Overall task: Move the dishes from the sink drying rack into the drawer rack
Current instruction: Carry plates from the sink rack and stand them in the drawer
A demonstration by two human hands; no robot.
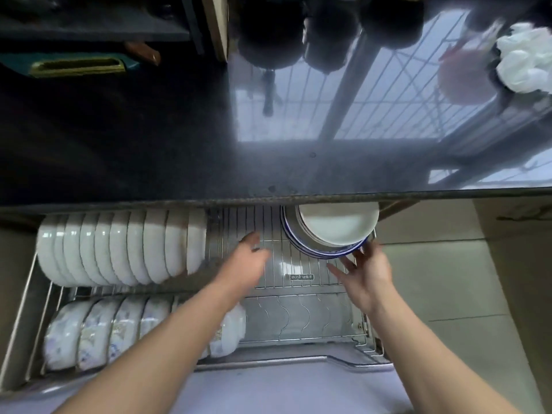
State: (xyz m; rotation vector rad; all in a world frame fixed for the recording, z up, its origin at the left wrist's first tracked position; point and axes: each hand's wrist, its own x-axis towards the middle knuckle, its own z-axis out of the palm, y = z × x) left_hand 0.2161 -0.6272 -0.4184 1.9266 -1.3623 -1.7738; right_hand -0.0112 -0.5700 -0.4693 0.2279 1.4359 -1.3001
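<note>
- Head view: I see my left hand [249, 258] stretched over the wire floor of the drawer rack [301, 279], fingers relaxed and loosely extended, gripping nothing; whether the fingertips touch the wires I cannot tell.
- My right hand [366, 273] is spread, fingers straight and apart, just beside the near rim of the stack of dishes [328, 231]; the fingertips sit at the blue edge, but I cannot tell if they touch it. It grips nothing.
- A small plate on the rack's wire floor between my hands carries writing [301, 277]; I read roughly "HONTAI" followed by characters too small to make out.
- The stack of dishes lies flat in the rack's far right corner, partly under the countertop [149, 144] edge: a plain white bowl on top, blue-rimmed plates beneath. It is just ahead of my right hand and well to the right of my left.
- Left of my left hand, a row of white bowls [119, 246] stands on edge in the rack's rear section.
- In the front section, patterned plates [98, 333] stand upright in slots; my left forearm crosses over them.
- The dark countertop is glossy and mirrors a window grille; a white plastic bag [525, 55] sits at its far right.
</note>
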